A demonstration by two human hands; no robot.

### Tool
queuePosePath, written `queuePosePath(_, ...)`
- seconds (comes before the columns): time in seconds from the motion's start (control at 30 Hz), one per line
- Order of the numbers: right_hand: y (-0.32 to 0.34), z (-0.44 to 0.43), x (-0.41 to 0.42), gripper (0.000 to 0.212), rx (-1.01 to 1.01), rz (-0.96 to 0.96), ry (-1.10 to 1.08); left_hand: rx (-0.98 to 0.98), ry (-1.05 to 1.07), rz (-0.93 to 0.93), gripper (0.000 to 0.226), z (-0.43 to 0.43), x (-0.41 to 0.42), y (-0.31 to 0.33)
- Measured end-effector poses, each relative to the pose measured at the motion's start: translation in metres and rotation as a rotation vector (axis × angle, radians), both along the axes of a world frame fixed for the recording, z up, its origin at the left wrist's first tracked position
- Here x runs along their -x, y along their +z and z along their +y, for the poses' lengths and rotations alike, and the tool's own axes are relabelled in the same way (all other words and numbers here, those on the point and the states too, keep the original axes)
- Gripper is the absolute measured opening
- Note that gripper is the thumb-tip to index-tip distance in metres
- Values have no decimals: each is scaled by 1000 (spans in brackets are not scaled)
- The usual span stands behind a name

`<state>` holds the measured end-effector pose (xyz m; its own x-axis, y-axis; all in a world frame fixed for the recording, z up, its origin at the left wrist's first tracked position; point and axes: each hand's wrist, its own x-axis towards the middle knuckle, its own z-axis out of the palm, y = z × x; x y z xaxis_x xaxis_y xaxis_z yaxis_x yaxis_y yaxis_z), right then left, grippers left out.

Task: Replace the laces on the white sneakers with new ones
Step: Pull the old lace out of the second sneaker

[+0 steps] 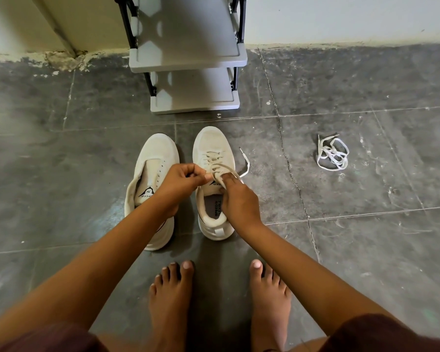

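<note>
Two white sneakers stand side by side on the floor (366, 237), long axes running near to far, toes aimed at the far shoe rack (188, 57). The left sneaker (155, 153) has no lace, and its tongue reads "SPEED". The right sneaker (211, 141) is laced, its insole printed "SPEED FLEXIBLE". Both hands work at its top eyelets: the left hand (181, 184) is curled, pinching the lace (247, 165), and the right hand (239, 199) pinches it too. One lace end trails right. A tangle of loose laces (332, 154) lies well apart, far right.
</note>
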<state>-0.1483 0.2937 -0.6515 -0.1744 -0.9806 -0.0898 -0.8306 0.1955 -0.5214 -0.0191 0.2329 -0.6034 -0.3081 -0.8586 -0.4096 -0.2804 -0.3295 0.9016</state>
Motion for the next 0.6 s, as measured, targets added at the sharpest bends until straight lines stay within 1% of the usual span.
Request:
queuePosePath(0.13, 0, -1, -2, 46, 9, 13, 8, 1, 0, -11, 10, 1, -4, 0)
queuePosePath(0.17, 0, -1, -2, 45, 9, 16, 9, 29, -2, -42, 9, 1, -4, -1)
queuePosePath(0.2, 1, -2, -3, 45, 8, 17, 11, 106, -21, -128, 8, 0, -3, -2)
queuePosePath(0.3, 1, -3, -2, 40, 8, 23, 16, 536, -184, -567, 10, 0, 2, -5)
queuePosePath(0.33, 2, -3, -2, 39, 10, 26, 14, 639, -235, -655, 12, 1, 4, -5)
queuePosePath(0.37, 2, -2, -1, 38, 12, 26, 10, 697, -280, -707, 15, 3, 5, -4)
queuePosePath(0.43, 3, -1, 0, 39, 15, 23, 1, 761, -347, -778, 19, 9, 6, -5)
queuePosePath(0.5, 3, 0, 0, 39, 11, 36, 4, 816, -360, -820, 21, 11, 4, -7)
queuePosePath(0.53, 4, 0, -1, 39, 8, 44, 7, 827, -354, -819, 21, 12, 4, -7)
queuePosePath(0.6, 4, -1, -1, 39, 4, 50, 6, 789, -326, -746, 19, 10, 6, -6)
